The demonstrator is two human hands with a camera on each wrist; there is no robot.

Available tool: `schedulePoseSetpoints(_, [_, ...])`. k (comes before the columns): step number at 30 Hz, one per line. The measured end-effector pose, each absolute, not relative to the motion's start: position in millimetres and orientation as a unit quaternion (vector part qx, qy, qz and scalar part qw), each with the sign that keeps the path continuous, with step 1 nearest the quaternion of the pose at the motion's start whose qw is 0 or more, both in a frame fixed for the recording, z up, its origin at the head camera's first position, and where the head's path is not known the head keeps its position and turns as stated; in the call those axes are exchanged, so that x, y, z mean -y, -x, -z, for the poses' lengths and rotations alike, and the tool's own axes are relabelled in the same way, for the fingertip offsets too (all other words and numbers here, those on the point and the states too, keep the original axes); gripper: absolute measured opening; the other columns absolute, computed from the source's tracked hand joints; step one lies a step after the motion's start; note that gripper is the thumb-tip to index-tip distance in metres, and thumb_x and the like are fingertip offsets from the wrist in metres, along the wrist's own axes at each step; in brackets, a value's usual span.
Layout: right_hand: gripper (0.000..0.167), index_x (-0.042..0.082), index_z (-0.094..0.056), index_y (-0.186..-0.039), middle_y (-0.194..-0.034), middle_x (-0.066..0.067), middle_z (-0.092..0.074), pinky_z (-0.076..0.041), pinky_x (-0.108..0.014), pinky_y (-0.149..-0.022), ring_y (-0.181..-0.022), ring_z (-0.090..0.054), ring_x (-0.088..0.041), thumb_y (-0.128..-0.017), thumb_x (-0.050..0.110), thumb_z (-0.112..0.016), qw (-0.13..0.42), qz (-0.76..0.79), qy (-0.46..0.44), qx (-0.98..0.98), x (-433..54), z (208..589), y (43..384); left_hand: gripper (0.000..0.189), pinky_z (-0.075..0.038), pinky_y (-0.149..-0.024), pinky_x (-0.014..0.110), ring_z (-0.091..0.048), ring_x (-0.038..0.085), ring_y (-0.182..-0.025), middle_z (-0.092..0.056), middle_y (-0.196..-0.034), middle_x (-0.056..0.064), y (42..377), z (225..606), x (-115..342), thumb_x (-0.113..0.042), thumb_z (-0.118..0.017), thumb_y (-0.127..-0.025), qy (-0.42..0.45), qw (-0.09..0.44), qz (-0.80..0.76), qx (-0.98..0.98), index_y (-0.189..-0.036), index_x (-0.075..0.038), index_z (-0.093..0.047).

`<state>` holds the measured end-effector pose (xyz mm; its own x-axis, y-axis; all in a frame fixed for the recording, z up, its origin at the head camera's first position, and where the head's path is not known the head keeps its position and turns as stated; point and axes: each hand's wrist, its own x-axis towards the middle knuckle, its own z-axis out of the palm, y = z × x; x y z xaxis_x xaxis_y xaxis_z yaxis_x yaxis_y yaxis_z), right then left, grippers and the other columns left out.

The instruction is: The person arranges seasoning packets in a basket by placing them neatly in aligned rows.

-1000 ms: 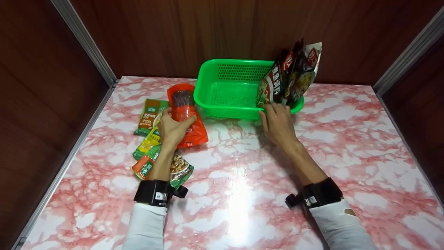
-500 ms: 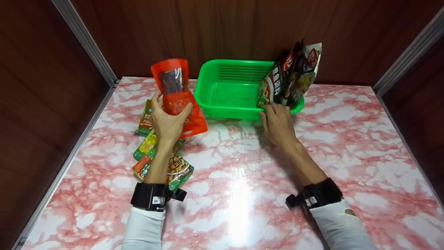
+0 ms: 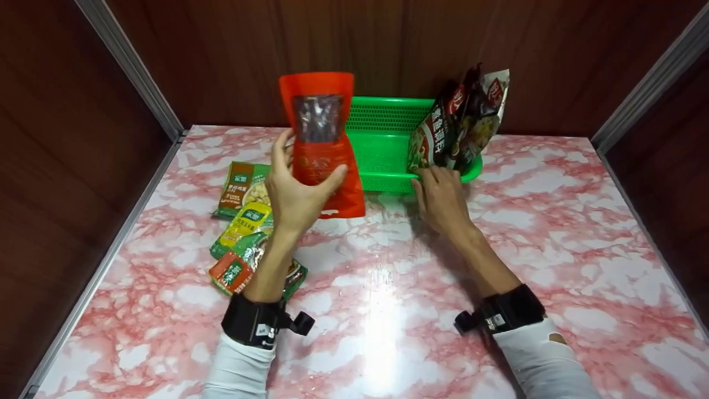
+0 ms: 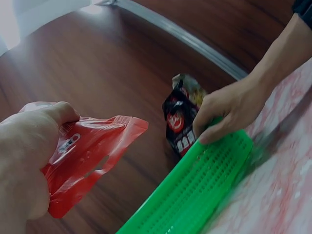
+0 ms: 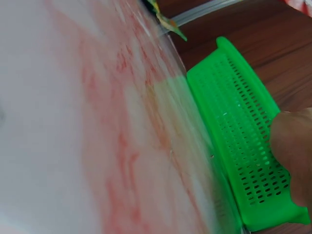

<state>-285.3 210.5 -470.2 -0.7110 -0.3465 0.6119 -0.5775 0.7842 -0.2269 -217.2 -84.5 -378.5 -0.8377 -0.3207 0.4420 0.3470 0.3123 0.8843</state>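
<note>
Pouch of red plastic (image 3: 324, 155), upright at eleven o'clock, is grasped round its middle by the left grip (image 3: 299, 202), probably to stop it folding; the right grip (image 3: 443, 199) clasps the near rim of the green basket (image 3: 385, 180) at one o'clock, seemingly steadying it.

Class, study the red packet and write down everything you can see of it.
The red packet is a glossy, flexible pouch that looks like plastic, narrower at its middle and wider at both ends. A window in its upper half shows something dark inside; the print below is too blurred to read. A slot sits near its bottom edge. The left hand holds it up roughly upright, thumb on its front, and in the head view it hides the left end of the green basket.
</note>
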Motion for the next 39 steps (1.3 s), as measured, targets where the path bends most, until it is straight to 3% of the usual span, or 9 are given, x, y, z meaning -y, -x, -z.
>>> schedulePoseSetpoints(9, [0.025, -0.005, -0.074, -0.124, -0.111, -0.026, -0.076, -0.051, -0.061, -0.097, -0.11, -0.072, -0.05, -0.115, 0.017, -0.064, 0.292, -0.212, -0.261, 0.895, -209, 472, 285, 0.102, -0.069, -0.094, 0.044, -0.078, 0.028, -0.117, -0.08, -0.131, 0.018, 209, 372, 56, -0.034, -0.102, -0.079, 0.132, 0.322, 0.557, 0.754, -0.16, 0.003, -0.051])
schedulePoseSetpoints(17, [0.026, -0.005, -0.075, -0.126, -0.114, -0.026, -0.076, -0.052, -0.062, -0.095, -0.109, -0.072, -0.05, -0.112, 0.016, -0.07, 0.29, -0.208, -0.258, 0.898, -210, 467, 285, 0.1, -0.069, -0.094, 0.039, -0.078, 0.026, -0.116, -0.079, -0.131, 0.018, 207, 372, 41, -0.033, -0.102, -0.08, 0.173, 0.343, 0.539, 0.75, -0.157, 0.005, -0.052])
schedulePoseSetpoints(21, [0.033, -0.005, -0.074, -0.132, -0.125, -0.028, -0.078, -0.053, -0.064, -0.101, -0.119, -0.072, -0.051, -0.114, 0.021, -0.067, 0.257, -0.224, -0.254, 0.905, -212, 460, 282, 0.1, -0.069, -0.092, 0.039, -0.078, 0.025, -0.114, -0.079, -0.128, 0.018, 207, 373, 38, -0.033, -0.103, -0.079, 0.182, 0.342, 0.538, 0.749, -0.156, 0.004, -0.052])
schedulePoseSetpoints(25, [0.041, -0.004, -0.069, -0.146, -0.146, -0.028, -0.073, -0.05, -0.065, -0.118, -0.138, -0.067, -0.05, -0.116, 0.025, -0.065, 0.188, -0.282, -0.248, 0.908, -215, 447, 278, 0.1, -0.069, -0.09, 0.04, -0.078, 0.025, -0.112, -0.08, -0.124, 0.018, 207, 374, 38, -0.032, -0.103, -0.079, 0.187, 0.343, 0.535, 0.749, -0.156, 0.005, -0.052])
schedulePoseSetpoints(28, [0.044, -0.003, -0.065, -0.153, -0.153, -0.027, -0.07, -0.048, -0.064, -0.126, -0.144, -0.065, -0.048, -0.116, 0.023, -0.064, 0.151, -0.345, -0.245, 0.893, -217, 431, 274, 0.1, -0.069, -0.09, 0.04, -0.078, 0.026, -0.113, -0.079, -0.125, 0.018, 208, 374, 39, -0.033, -0.103, -0.079, 0.19, 0.341, 0.534, 0.75, -0.156, 0.005, -0.052])
schedulePoseSetpoints(33, [0.042, -0.006, -0.063, -0.153, -0.151, -0.025, -0.072, -0.053, -0.054, -0.125, -0.141, -0.069, -0.042, -0.115, 0.013, -0.063, 0.164, -0.44, -0.257, 0.845, -218, 398, 262, 0.099, -0.07, -0.092, 0.039, -0.079, 0.026, -0.114, -0.079, -0.128, 0.019, 210, 376, 41, -0.031, -0.103, -0.08, 0.201, 0.332, 0.533, 0.752, -0.157, 0.005, -0.051])
schedulePoseSetpoints(39, [0.042, -0.002, -0.064, -0.152, -0.148, -0.02, -0.074, -0.053, -0.032, -0.124, -0.138, -0.07, -0.023, -0.119, 0.017, -0.048, 0.175, -0.588, -0.246, 0.75, -222, 362, 239, 0.098, -0.07, -0.09, 0.038, -0.08, 0.025, -0.11, -0.08, -0.127, 0.019, 211, 377, 43, -0.029, -0.103, -0.081, 0.236, 0.315, 0.529, 0.751, -0.156, 0.006, -0.05])
